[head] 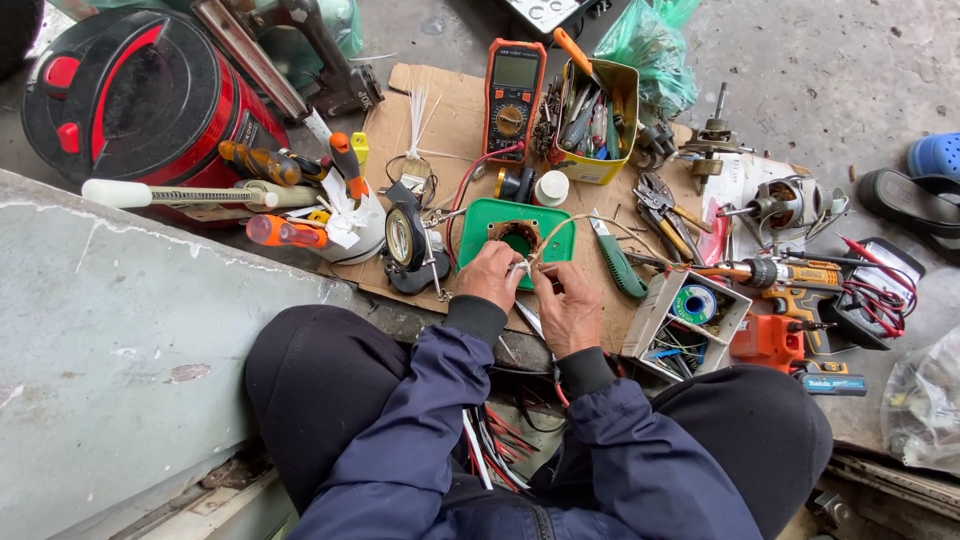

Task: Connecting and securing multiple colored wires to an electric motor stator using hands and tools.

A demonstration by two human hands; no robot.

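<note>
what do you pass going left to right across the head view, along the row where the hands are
orange screwdriver → tape roll → left hand → right hand → green utility knife → solder spool → orange drill

I see a glossy green plastic cover [545,236] lying on matt, creased brown cardboard [450,110]. The floor [830,70] is rough grey concrete. The red cooker [135,95] shines smooth, and my sleeves [440,400] are soft navy cloth.
</note>
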